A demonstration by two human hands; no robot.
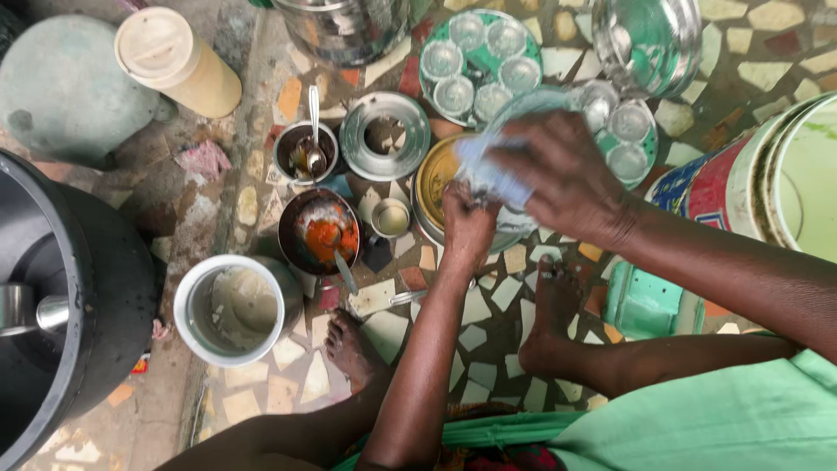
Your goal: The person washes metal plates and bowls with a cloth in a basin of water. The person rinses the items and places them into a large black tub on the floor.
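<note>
My right hand presses on a pale blue cloth spread over a round mould plate above a steel pot. My left hand grips the lower edge of the same cloth at the pot's near rim. Behind them lie two green round mould plates with shallow cups, one at the back and another partly hidden under my right hand. Both of my bare feet rest on the mosaic floor below the pot.
A steel bowl of red chutney with a spoon, a smaller bowl with a spoon, a steel ring lid, a white batter vessel, a cream canister, a black drum and a green stool surround me.
</note>
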